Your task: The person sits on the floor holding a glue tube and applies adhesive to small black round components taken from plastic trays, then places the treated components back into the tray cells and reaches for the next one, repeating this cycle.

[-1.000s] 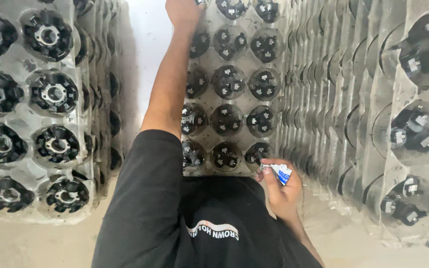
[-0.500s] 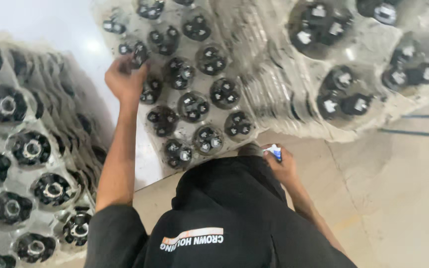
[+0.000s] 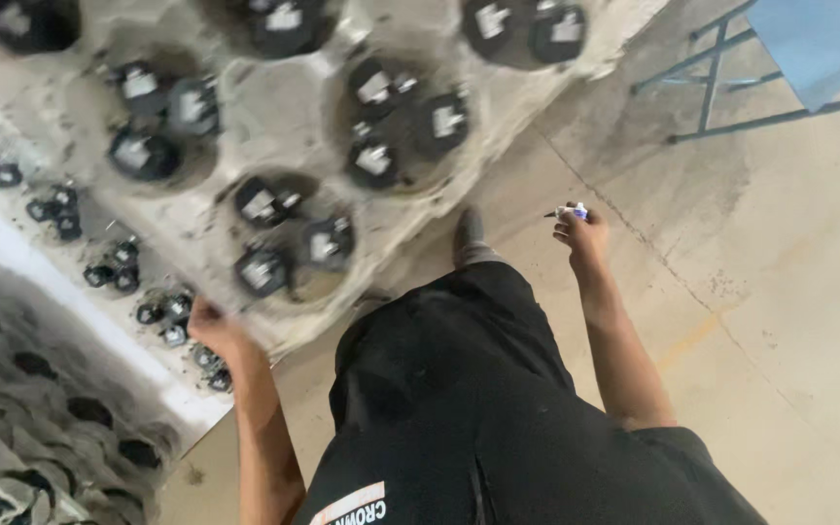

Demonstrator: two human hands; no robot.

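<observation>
A big moulded pulp tray (image 3: 274, 107) of black parts fills the far left, its near edge gripped by the left hand (image 3: 214, 329), fingers clamped. Bare concrete floor (image 3: 780, 292) lies open right. The right hand (image 3: 583, 236) closes around a small marker (image 3: 570, 211).

Head-worn camera, single view, looking steeply down the wearer's own body.

The lens sits close above the dark shirt (image 3: 498, 408), tilted, facing the concrete floor (image 3: 780, 292); moulded trays (image 3: 274, 117) fill the upper left, both forearms entering from below.
</observation>
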